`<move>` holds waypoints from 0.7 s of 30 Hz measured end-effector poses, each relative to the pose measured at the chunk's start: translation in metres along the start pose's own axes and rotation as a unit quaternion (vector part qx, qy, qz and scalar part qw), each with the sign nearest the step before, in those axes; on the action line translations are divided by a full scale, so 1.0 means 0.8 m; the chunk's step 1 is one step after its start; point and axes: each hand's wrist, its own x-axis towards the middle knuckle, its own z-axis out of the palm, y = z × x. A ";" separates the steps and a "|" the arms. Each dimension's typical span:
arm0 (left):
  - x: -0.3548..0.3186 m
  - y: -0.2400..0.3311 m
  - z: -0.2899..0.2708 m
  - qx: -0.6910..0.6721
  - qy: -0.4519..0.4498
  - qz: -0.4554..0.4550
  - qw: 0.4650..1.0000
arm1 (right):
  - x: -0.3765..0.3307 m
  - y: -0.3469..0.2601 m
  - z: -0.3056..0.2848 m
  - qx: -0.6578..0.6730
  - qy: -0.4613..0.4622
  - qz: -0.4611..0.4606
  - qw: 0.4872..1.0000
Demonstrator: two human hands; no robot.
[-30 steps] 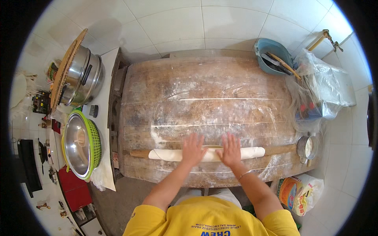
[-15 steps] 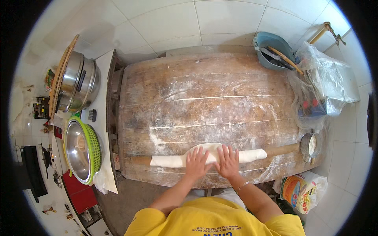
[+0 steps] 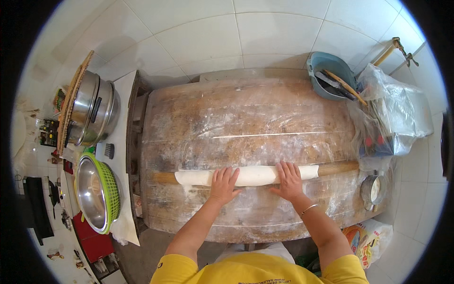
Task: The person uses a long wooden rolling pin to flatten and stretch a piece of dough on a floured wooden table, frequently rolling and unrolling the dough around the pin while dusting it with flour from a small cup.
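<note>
A long wooden rolling pin (image 3: 338, 168) lies crosswise on the floured wooden board, its bare ends sticking out of both sides of the dough. White dough (image 3: 257, 175) is wrapped around it as a smooth roll. My left hand (image 3: 224, 185) rests on the roll left of its middle, fingers stretched forward over the top and thumb pointing inward. Toward the roll's right end, my right hand (image 3: 287, 181) lies on it the same way, with a bangle on the wrist. Both palms press on the dough and neither hand grasps it.
Flour streaks cover the wooden board (image 3: 236, 113). At its far right stand a blue-grey basin (image 3: 331, 71) with tools and a plastic-covered box (image 3: 402, 109). A metal cup of flour (image 3: 373, 189) sits near the right edge. Left are a steel bowl (image 3: 92, 191) and a steel pot (image 3: 97, 111).
The dough-wrapped pin has rolled away from me, toward the board's middle. My hands have moved forward with it and spread farther apart. The dough's bulge behind the hands no longer shows.
</note>
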 end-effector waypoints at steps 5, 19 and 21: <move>0.057 -0.031 0.000 -0.005 -0.079 -0.009 0.997 | 0.041 0.015 0.001 -0.002 -0.023 0.019 1.000; -0.024 0.023 -0.009 0.010 -0.153 -0.053 0.987 | -0.065 -0.024 0.009 -0.009 0.031 0.014 0.999; 0.014 0.012 0.002 0.059 -0.031 -0.066 0.996 | -0.028 -0.022 0.008 -0.022 0.065 0.043 0.997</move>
